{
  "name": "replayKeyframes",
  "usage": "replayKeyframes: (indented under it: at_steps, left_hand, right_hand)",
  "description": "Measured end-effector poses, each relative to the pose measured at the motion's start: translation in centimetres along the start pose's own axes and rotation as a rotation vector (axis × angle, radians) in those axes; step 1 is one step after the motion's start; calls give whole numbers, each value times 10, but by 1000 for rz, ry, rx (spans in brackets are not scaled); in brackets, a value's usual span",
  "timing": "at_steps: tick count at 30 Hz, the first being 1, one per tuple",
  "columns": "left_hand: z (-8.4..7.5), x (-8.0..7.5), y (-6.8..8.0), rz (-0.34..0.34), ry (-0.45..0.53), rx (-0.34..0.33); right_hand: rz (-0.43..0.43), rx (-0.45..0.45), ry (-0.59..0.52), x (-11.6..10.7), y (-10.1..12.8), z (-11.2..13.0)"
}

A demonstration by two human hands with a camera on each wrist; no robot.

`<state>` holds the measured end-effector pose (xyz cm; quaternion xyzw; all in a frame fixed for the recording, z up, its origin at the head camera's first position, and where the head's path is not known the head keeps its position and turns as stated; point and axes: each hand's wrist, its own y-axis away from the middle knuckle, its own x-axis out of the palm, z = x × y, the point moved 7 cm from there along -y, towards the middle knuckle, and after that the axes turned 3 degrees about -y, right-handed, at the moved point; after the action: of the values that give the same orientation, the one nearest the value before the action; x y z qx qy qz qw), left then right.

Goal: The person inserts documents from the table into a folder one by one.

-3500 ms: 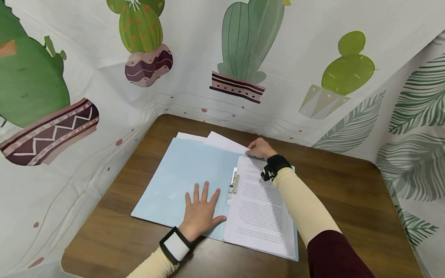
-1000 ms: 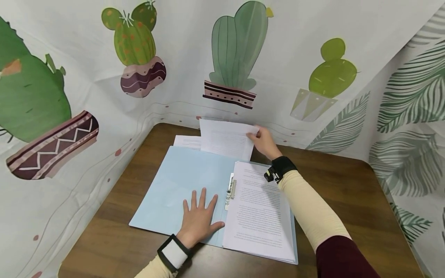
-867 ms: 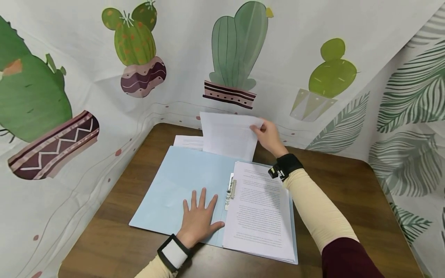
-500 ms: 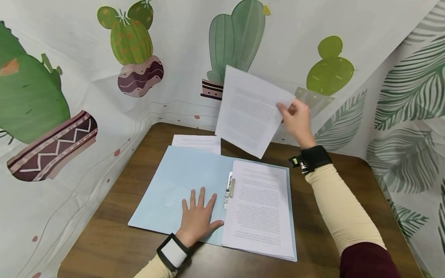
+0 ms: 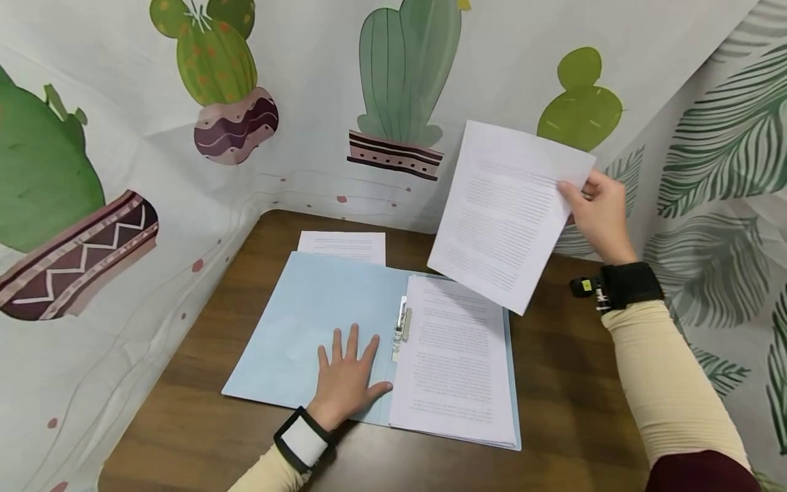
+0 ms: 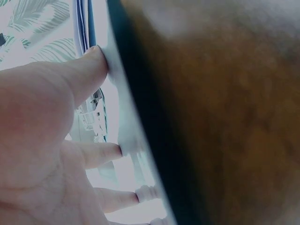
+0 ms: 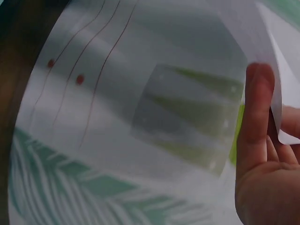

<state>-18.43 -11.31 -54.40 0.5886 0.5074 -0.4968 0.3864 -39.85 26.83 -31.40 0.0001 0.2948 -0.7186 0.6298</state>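
Observation:
A light blue folder (image 5: pixel 313 307) lies spread on the table, with a metal clip (image 5: pixel 402 324) along its spine. Printed pages (image 5: pixel 455 383) are stacked on its right side. My left hand (image 5: pixel 347 383) rests on the left cover with fingers spread and straight; the left wrist view shows its fingers pressing on the cover. Up in the air at the right, my right hand (image 5: pixel 602 212) pinches a printed sheet of paper (image 5: pixel 510 219) by its upper right corner. In the right wrist view the thumb (image 7: pixel 259 103) and fingers hold the sheet's edge.
Another printed sheet (image 5: pixel 344 244) sticks out from behind the folder's far left edge. The brown wooden table (image 5: pixel 572 383) stands against a white cloth (image 5: pixel 320 82) printed with cacti and leaves.
My right hand has drawn the sheet out from behind the folder, lifted it and carried it to the right. My left hand has stayed on the cover.

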Motion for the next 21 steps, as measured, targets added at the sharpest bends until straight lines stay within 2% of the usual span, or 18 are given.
replayKeyframes:
  at_steps: [6, 11, 17, 21]
  left_hand:
    - [1, 3, -2, -1, 6, 5]
    - [2, 3, -3, -12, 8, 4]
    - [2, 4, -1, -4, 12, 5]
    - [1, 3, -3, -8, 2, 9]
  right_hand:
    - [102, 147, 35, -28, 14, -29]
    - [200, 278, 25, -41, 28, -52]
    - [293, 355, 35, -51, 48, -77]
    - [334, 387, 5, -54, 58, -88]
